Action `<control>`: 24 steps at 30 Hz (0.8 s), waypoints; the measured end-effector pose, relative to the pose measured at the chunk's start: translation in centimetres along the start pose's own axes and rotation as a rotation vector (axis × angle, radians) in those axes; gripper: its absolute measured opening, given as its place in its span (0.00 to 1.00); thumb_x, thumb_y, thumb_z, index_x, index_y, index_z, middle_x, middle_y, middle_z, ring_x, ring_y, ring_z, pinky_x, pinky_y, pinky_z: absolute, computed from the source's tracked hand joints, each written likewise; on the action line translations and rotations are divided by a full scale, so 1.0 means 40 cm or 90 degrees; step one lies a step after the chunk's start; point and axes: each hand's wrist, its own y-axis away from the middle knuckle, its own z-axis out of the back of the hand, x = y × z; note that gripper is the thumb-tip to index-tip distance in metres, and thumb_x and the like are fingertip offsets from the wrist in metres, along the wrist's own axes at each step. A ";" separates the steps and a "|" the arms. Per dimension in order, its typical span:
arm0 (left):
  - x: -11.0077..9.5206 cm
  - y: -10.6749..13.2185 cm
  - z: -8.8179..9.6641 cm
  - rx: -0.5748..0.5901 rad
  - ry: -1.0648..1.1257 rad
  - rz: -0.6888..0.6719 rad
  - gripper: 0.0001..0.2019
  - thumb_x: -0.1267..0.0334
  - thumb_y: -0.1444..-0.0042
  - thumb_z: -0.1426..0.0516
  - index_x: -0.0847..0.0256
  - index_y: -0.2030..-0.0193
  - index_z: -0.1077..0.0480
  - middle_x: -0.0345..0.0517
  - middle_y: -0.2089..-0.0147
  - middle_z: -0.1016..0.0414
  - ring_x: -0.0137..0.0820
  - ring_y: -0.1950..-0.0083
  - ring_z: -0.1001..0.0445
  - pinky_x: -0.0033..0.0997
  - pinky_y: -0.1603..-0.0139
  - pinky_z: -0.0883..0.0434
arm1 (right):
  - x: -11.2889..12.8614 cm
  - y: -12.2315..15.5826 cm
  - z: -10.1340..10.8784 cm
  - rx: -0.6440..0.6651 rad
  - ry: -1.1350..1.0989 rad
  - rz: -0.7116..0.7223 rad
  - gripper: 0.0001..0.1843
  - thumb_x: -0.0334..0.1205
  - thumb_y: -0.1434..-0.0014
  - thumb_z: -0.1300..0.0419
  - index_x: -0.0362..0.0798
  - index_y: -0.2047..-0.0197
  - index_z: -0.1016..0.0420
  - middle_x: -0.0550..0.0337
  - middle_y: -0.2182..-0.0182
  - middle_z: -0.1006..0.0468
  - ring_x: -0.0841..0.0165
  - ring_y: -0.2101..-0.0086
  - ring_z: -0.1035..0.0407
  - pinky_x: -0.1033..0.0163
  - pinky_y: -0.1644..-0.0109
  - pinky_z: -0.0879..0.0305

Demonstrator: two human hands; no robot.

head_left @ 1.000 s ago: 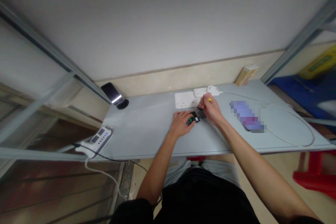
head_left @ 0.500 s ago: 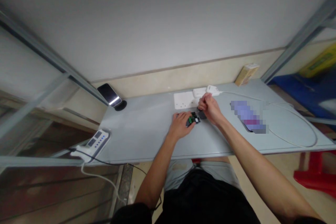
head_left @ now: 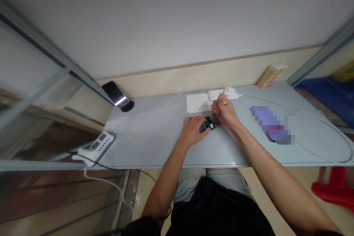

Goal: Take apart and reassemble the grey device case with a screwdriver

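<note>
My left hand [head_left: 195, 129] grips a small dark opened device with a green circuit board [head_left: 205, 125], pressing it to the table with the fingers over its far side and the thumb at its near edge. Closed in a fist just right of the device is my right hand [head_left: 224, 110]. A yellow end [head_left: 225, 102] of a thin tool shows in that fist; the rest of the tool is hidden. Below the right hand lies a dark flat piece [head_left: 216, 120], partly covered. Behind both hands rests a white sheet [head_left: 195, 103] with several small dark dots on it.
White plug-like blocks [head_left: 231, 92] with a white cable sit at the back. A blurred-out phone [head_left: 269, 123] lies at right, a yellowish box [head_left: 272, 75] behind it. At left are a phone on a stand [head_left: 114, 93] and a power strip [head_left: 101, 147] on the table edge.
The view has shifted a little. My right fist has turned, and the yellow tool end now shows in it. My left hand stays on the device.
</note>
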 end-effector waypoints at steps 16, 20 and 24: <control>0.003 -0.001 -0.005 0.007 0.009 0.010 0.14 0.53 0.34 0.41 0.55 0.46 0.31 0.46 0.37 0.26 0.38 0.36 0.30 0.46 0.34 0.40 | -0.015 -0.019 -0.001 0.031 -0.026 0.011 0.23 0.58 0.47 0.29 0.54 0.66 0.35 0.72 0.82 0.42 0.76 0.82 0.48 0.69 0.79 0.49; 0.003 0.001 -0.004 -0.002 0.017 0.006 0.14 0.54 0.34 0.41 0.55 0.46 0.31 0.45 0.36 0.26 0.38 0.36 0.30 0.46 0.34 0.41 | -0.018 -0.038 0.009 0.043 -0.027 -0.018 0.21 0.60 0.43 0.33 0.51 0.64 0.29 0.67 0.76 0.38 0.75 0.78 0.41 0.67 0.76 0.42; 0.004 0.001 -0.003 0.006 0.012 0.002 0.14 0.53 0.34 0.42 0.55 0.45 0.31 0.46 0.36 0.26 0.39 0.36 0.30 0.46 0.34 0.41 | -0.012 -0.049 0.024 0.063 0.009 -0.020 0.25 0.55 0.49 0.27 0.51 0.71 0.37 0.64 0.71 0.28 0.73 0.75 0.34 0.66 0.72 0.36</control>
